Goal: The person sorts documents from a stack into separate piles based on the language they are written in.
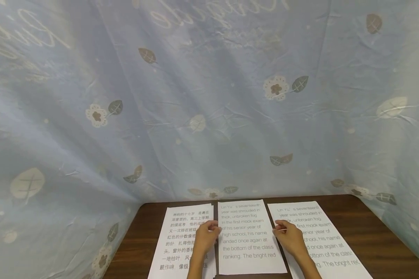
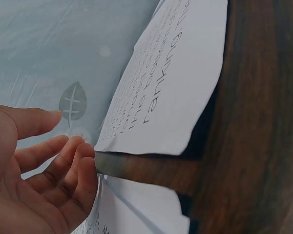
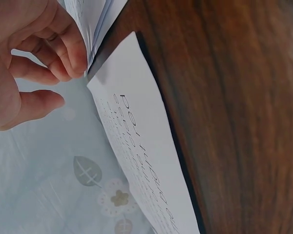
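Observation:
A printed sheet with large English text lies in the middle, between my two hands. My left hand is at its left edge, over the right side of a stack of sheets printed in Chinese. In the left wrist view the thumb stands apart from the bent fingers, with nothing between them. My right hand is at the sheet's right edge, over another English-printed stack. Its thumb is also apart from the loosely bent fingers. Whether the fingertips touch the papers I cannot tell.
All the papers lie on a dark brown wooden table with rounded far corners. Narrow strips of wood show between the three piles. A pale blue cloth with leaf and flower prints hangs behind the table and along its sides.

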`<state>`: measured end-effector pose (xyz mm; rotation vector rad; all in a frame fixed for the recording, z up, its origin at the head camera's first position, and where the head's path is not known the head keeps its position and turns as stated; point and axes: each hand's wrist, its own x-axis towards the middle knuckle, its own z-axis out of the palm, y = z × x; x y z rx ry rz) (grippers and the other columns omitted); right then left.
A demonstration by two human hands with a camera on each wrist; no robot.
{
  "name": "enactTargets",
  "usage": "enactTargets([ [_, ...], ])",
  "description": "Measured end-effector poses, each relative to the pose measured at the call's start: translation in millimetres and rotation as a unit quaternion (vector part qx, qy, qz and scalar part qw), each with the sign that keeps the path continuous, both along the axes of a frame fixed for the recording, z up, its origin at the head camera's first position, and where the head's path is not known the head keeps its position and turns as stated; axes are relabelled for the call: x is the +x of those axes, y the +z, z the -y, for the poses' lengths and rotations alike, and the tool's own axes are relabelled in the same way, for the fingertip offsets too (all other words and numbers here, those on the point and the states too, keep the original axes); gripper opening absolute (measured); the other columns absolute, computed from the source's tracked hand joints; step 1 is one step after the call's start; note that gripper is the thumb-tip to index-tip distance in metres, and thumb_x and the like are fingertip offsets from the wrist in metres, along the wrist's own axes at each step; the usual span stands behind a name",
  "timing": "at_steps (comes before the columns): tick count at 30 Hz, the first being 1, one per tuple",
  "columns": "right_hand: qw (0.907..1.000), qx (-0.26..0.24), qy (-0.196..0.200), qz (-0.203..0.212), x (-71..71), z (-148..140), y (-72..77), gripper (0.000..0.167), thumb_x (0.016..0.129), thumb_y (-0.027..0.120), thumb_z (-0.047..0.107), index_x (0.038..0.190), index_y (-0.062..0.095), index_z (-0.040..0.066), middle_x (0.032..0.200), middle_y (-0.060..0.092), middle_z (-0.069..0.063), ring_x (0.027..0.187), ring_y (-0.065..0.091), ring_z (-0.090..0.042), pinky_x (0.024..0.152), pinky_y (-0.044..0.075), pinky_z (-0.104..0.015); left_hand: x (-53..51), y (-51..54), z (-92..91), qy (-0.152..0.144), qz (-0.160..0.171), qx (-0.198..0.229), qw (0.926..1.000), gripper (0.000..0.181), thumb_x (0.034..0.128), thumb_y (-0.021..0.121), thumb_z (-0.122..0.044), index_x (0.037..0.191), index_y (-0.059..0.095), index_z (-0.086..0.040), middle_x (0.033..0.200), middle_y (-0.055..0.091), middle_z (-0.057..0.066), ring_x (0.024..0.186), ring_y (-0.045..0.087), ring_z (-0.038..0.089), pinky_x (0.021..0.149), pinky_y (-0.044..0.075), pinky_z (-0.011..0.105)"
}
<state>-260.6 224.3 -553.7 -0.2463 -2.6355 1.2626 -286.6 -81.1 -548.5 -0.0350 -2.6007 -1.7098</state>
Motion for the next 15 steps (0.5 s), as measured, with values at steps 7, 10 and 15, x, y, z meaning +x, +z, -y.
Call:
enactTargets([
  [7, 0.9996, 0.012, 0.014, 0.021, -0.8, -4.8, -4.5, 0.038, 0.093, 0.074, 0.016, 0.124, 0.074, -0.006, 0.106, 0.078, -0.011, 0.099, 0.077, -0.030, 0.082, 0.059, -0.040, -1.0, -5.5, 1.0, 0.005, -0.003, -0.028, 0.9996, 0.039, 0.0970, 0.074, -0.018, 0.129, 0.071, 0.004, 0.104, 0.074, 0.011, 0.081, 0.071, 0.014, 0.067, 0.062, 0.031],
  [10, 0.9990, 0.019, 0.023, 0.033, -1.9, -3.4, -4.6, 0.040, 0.092, 0.075, 0.016, 0.124, 0.073, -0.007, 0.108, 0.078, -0.013, 0.100, 0.075, -0.030, 0.084, 0.060, -0.044, -1.1, -7.8, 0.7, 0.010, -0.005, -0.053, 0.9985, 0.038, 0.0965, 0.075, -0.019, 0.127, 0.072, 0.004, 0.101, 0.073, 0.009, 0.080, 0.068, 0.014, 0.066, 0.059, 0.028],
  [15, 0.9983, 0.037, 0.031, 0.034, -5.5, 1.4, -4.9, 0.039, 0.090, 0.075, 0.015, 0.121, 0.074, -0.009, 0.109, 0.077, -0.018, 0.091, 0.070, -0.024, 0.081, 0.060, -0.043, -2.8, -9.8, -0.5, 0.014, -0.017, -0.091, 0.9956, 0.035, 0.0947, 0.077, -0.019, 0.122, 0.075, 0.003, 0.085, 0.069, 0.002, 0.072, 0.060, 0.012, 0.058, 0.048, 0.022],
])
